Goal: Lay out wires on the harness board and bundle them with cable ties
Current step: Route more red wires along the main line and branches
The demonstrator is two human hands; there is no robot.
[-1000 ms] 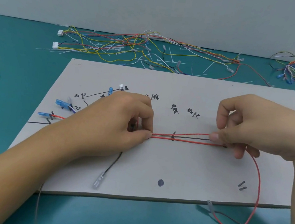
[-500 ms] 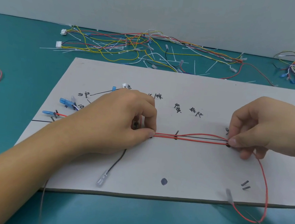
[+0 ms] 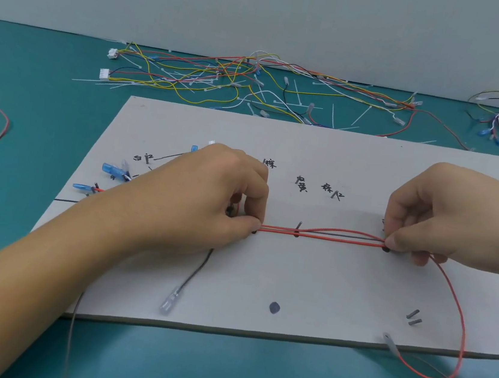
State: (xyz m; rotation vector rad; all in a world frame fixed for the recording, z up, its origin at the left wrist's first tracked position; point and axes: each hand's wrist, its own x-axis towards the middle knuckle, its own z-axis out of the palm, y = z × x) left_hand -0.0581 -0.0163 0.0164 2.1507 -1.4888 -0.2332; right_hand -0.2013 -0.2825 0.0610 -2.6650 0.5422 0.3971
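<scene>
My left hand [image 3: 209,196] and right hand [image 3: 445,219] each pinched the red wires [image 3: 340,236] taut across the harness board [image 3: 324,286]; I judged routing half done, with the cable ties [image 3: 361,116] lying unused behind.

Harness board [image 3: 324,154]: flat pale grey sheet with hand-lettered marks and short dark pegs.
Red wires [image 3: 340,235]: two strands drawn straight across the board's middle, apparently with a dark strand between them; pinched by the left hand [image 3: 209,196] and the right hand [image 3: 445,219].
Red tail [image 3: 459,312]: loops off the board's front right corner.
Black wire [image 3: 197,273]: slack on the board's front left, ending in a clear terminal.
Cable ties [image 3: 297,95]: white, loose, beyond the board's far edge.
</scene>
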